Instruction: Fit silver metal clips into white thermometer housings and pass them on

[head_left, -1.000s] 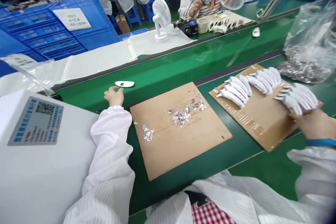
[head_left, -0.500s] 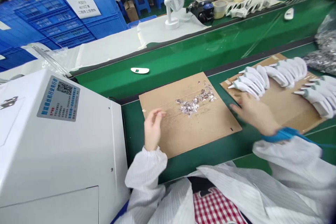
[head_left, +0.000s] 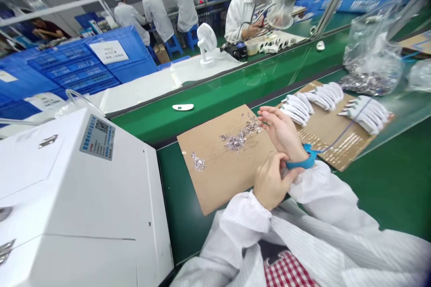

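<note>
The left hand (head_left: 269,184) is curled shut, its fingertips pinching the blue strap (head_left: 305,161) that rings the right wrist, near the surface's front edge. The strap's cord (head_left: 340,132) runs off toward the right edge. The right hand (head_left: 281,131) is open and holds nothing, fingers pointing toward the back-left corner, over the nearer of two cardboards (head_left: 222,184). That one carries two heaps of metal bits (head_left: 237,140). The other carries three clusters of white casings (head_left: 323,96), too packed to count. One white cover (head_left: 182,107) lies alone nearer the back edge.
</note>
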A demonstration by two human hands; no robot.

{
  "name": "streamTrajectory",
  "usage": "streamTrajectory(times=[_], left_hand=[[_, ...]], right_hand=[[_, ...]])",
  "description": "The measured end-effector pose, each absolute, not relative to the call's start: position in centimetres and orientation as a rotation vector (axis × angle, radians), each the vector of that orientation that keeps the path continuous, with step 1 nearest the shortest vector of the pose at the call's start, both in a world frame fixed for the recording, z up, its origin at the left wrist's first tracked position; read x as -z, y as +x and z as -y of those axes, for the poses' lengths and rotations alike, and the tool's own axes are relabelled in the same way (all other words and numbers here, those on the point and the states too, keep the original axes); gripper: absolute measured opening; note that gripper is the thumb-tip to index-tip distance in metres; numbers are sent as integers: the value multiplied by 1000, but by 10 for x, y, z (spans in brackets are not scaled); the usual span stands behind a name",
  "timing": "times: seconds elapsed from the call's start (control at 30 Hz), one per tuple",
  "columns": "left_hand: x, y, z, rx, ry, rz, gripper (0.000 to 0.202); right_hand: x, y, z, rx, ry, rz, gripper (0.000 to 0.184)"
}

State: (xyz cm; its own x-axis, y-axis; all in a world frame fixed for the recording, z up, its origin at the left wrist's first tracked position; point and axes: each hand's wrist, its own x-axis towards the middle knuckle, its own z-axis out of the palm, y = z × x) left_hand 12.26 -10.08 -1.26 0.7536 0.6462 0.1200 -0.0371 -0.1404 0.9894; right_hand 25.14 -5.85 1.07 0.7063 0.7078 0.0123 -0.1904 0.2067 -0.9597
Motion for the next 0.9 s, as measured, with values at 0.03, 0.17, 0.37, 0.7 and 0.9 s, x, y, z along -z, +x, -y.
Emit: streamTrajectory(times=[0.03,0.17,0.37,0.7,0.9], left_hand=[[13,122,103,-599,1666,-465,15],[15,117,109,-438,1738,-287,11],[-8,134,80,-501,1071,-431,41],[17,113,54,-485,1151,-661,71],[57,89,105,-154,1578,-417,42]], right_hand=[[-11,249,64,-682,-1202,492,26],[0,250,90,-687,-1364,623,30],[-2,224,131,-527,-1586,940,28],[49,180,259,-496,-2069,1088,30],[192,237,315,-652,-2296,448,23]])
